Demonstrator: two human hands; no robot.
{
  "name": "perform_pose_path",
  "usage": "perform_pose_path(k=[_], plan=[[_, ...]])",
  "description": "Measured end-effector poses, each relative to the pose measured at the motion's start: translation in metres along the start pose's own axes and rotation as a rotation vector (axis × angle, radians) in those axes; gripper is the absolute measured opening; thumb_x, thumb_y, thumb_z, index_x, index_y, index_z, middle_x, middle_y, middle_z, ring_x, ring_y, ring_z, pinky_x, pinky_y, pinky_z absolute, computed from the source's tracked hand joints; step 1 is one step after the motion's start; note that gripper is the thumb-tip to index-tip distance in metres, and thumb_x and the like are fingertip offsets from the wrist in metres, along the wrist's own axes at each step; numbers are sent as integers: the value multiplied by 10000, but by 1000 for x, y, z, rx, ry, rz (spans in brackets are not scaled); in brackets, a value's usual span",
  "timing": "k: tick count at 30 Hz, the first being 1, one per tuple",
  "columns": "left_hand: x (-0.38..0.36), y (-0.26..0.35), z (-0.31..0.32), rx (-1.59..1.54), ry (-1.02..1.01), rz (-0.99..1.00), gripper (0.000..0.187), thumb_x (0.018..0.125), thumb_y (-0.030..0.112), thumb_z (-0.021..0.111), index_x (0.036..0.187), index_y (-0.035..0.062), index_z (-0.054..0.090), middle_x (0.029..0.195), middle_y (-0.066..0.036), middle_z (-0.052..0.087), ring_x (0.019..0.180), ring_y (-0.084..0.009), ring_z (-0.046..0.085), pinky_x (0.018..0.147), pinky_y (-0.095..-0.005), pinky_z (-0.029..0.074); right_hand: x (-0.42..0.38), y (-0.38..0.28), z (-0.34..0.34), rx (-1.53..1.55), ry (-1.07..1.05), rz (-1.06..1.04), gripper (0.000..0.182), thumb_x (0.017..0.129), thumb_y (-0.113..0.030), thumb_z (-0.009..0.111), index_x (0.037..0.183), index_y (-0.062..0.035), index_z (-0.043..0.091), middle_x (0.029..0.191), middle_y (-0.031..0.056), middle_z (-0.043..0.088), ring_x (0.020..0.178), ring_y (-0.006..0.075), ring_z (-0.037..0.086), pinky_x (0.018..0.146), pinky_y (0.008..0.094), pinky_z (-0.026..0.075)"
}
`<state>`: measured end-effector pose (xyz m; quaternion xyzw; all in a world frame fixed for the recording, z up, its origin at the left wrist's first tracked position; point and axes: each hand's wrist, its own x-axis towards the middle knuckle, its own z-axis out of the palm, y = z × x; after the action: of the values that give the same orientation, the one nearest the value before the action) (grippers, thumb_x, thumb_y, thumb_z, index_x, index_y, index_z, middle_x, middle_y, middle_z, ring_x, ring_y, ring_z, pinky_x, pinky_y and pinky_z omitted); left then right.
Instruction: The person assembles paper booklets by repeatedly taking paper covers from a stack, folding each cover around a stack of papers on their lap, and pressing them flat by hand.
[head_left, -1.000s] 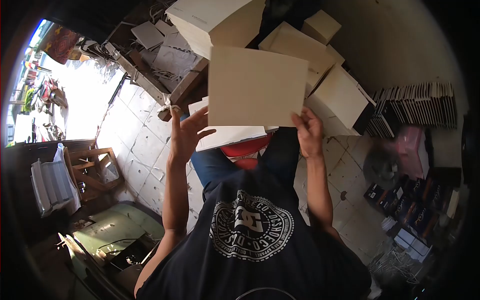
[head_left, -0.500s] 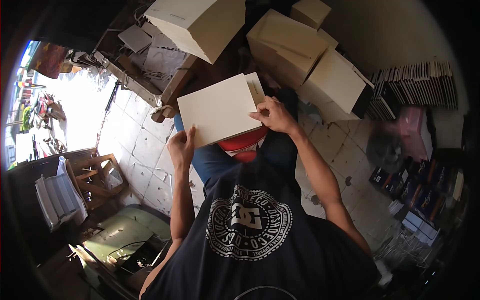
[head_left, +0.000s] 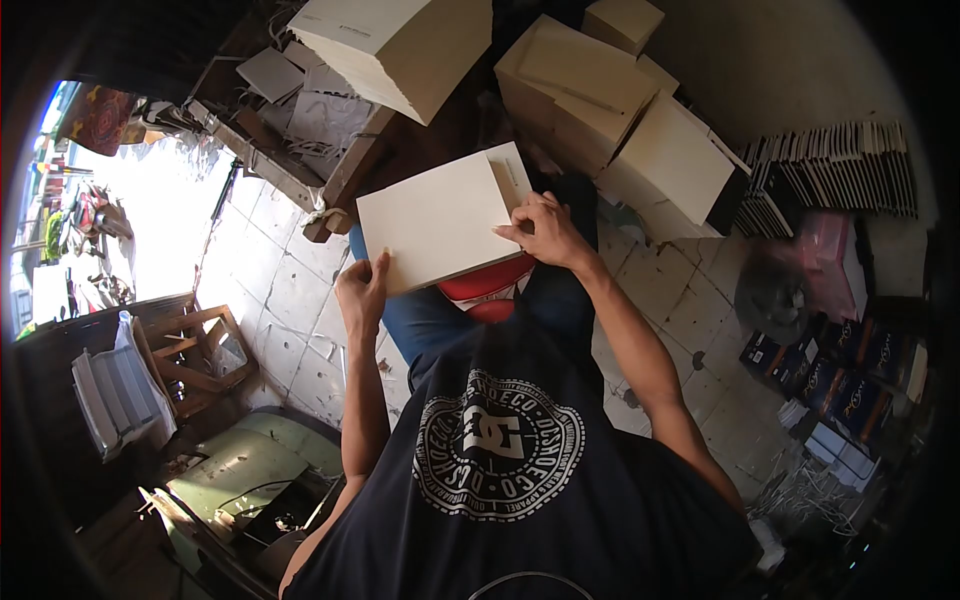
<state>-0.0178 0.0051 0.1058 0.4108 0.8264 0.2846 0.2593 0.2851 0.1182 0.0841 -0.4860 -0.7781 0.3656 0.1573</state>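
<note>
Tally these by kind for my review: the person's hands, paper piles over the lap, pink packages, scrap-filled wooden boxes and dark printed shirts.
Hands: 2 (left hand, right hand)
Paper pile over the lap: 1
Pink package: 1
Wooden box with scraps: 1
Dark printed shirt: 1
Total: 6

My right hand covers part of right edge of sheet. Fingertips of my left hand out of sight. Tall stack cut off by top edge; its print too small to read. My shirt cut off below.
</note>
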Motion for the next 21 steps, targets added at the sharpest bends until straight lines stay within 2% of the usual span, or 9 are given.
perform_pose_path(k=[10, 13, 16, 19, 21], plan=[[-6, 9, -1, -39, 13, 10, 543, 893, 373, 715, 614, -47, 514, 502, -50, 422, 514, -94, 357, 476, -345, 302, -2, 3, 3, 6, 41, -25, 406, 841, -460, 749, 751, -73, 668, 984, 113, 586, 1077, 312, 534, 855, 524, 402], [-5, 4, 0, -23, 15, 21, 544, 890, 372, 719, 617, -49, 509, 504, -57, 419, 515, -103, 361, 482, -347, 316, -8, -8, -6, -87, 39, -5, 396, 840, -458, 745, 746, -83, 663, 937, 94, 613, 1034, 293, 568, 855, 483, 399], [-6, 3, 1, -23, 23, 33, 546, 886, 371, 721, 618, -51, 502, 504, -70, 426, 516, -113, 366, 489, -352, 332, -15, -16, -15, -158, 0, -19, 346, 848, -412, 742, 756, -83, 681, 854, 57, 625, 939, 257, 591, 830, 400, 372], [-7, 6, -1, 4, 27, 35, 546, 883, 371, 723, 617, -53, 504, 505, -87, 438, 514, -125, 375, 494, -360, 342, -26, -16, -15, -210, 57, -207, 341, 841, -416, 734, 775, -83, 711, 823, 50, 650, 907, 230, 609, 827, 381, 379], [-8, 8, -2, 26, 27, 43, 545, 881, 371, 723, 616, -54, 509, 506, -98, 444, 511, -133, 380, 497, -365, 347, -28, -24, -24, -268, -21, -228, 345, 840, -424, 727, 788, -83, 724, 842, 44, 665, 911, 215, 612, 824, 373, 382]])
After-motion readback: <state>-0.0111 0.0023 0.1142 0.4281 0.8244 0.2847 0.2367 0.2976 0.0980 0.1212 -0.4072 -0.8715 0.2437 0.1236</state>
